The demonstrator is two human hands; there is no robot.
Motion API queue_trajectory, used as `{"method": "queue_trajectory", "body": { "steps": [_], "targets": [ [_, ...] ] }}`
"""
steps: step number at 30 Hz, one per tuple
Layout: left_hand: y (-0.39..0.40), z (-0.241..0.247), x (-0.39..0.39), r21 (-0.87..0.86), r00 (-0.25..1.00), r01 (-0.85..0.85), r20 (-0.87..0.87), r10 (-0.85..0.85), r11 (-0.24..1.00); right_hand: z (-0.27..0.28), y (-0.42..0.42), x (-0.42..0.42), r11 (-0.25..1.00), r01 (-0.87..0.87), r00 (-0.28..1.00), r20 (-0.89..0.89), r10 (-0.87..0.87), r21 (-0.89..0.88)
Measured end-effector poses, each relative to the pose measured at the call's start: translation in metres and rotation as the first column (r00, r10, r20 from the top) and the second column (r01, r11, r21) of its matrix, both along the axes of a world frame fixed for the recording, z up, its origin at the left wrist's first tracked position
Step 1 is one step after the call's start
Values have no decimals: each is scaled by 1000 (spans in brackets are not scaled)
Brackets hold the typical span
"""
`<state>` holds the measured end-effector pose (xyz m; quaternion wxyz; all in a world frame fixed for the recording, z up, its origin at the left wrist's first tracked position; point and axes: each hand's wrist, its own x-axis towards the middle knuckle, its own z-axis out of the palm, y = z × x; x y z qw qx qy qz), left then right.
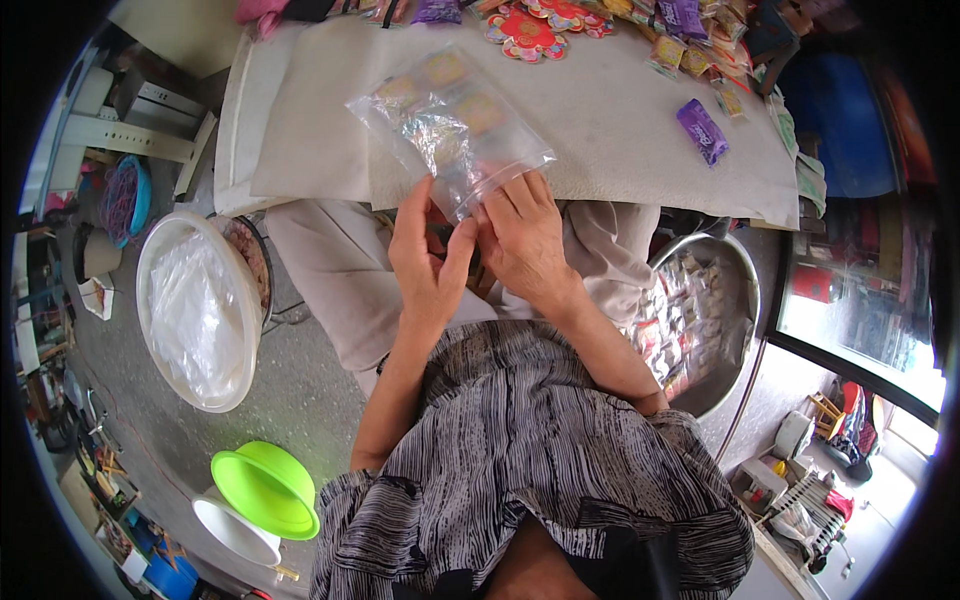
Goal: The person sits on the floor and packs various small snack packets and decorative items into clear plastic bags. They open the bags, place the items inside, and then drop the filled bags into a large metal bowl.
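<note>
A clear zip-top plastic bag (439, 142) lies tilted over the near part of the covered table, its zip edge towards me. Several small yellowish packets (480, 112) show through its film. My left hand (429, 259) holds the near corner of the bag, thumb against the edge and index finger along the side. Beside it, my right hand (529, 240) grips the same zip edge with bent fingers. Both hands are close together above my lap. Whether the zip is fully closed cannot be made out.
A purple wrapped snack (703, 133) lies on the table cover (615, 127) at right. Red flower-shaped cards (525, 34) and piled packets line the far side. A basin of plastic bags (199, 315) stands left, a metal basin of packets (690, 322) right, a green basin (266, 491) lower left.
</note>
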<state>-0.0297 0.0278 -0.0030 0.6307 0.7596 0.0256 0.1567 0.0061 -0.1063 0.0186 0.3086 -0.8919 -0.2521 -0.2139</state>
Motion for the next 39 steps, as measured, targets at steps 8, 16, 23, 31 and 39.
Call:
{"method": "queue_trajectory", "body": {
  "steps": [8,16,23,31,39],
  "targets": [
    [-2,12,12,-780,841,-177,-436,-319,600,-4,-34,-30,865,217,940,-337,-60,452],
    [-18,-5,-10,-775,782,26,-377,-496,631,-10,-47,-36,314,599,544,-663,514,736],
    [-28,14,-35,-706,503,254,-488,-714,661,-11,-55,-36,-103,756,358,-277,892,647],
    [-19,28,-64,-600,356,520,-494,-793,608,-16,-78,-69,-226,716,420,-148,896,661],
    [5,17,-32,-417,499,646,-404,-767,640,28,-156,-134,131,524,674,-504,541,842]
  ]
}}
